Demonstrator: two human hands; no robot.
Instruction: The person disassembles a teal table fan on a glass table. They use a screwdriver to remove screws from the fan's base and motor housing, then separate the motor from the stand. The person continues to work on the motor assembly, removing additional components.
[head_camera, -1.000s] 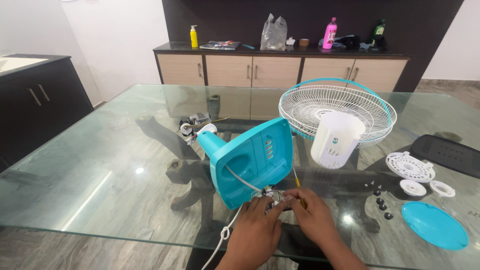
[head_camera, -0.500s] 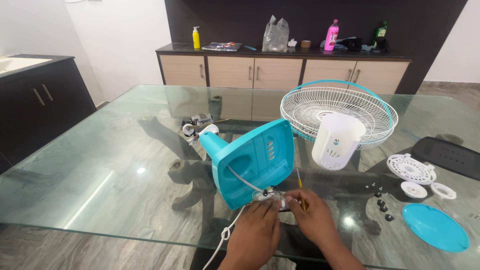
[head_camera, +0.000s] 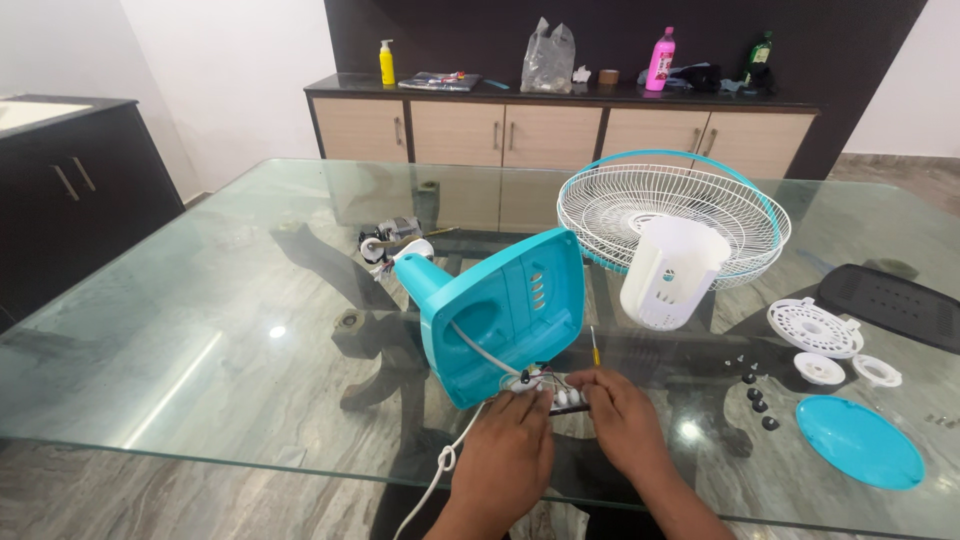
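A teal fan base lies tipped on its side on the glass table, its underside facing me. Below its lower edge, my left hand and my right hand pinch a small switch block with white buttons and coloured wires. A white power cord runs from the base down past my left wrist. A thin yellow-handled screwdriver lies just beyond my right hand.
A white wire fan grille with a white motor cover stands at the right. White round parts, several dark screws, a teal disc and a black panel lie further right. A fan motor rests behind the base.
Both hands stay at the switch block under the base, shifting only slightly. My view has drifted a little.
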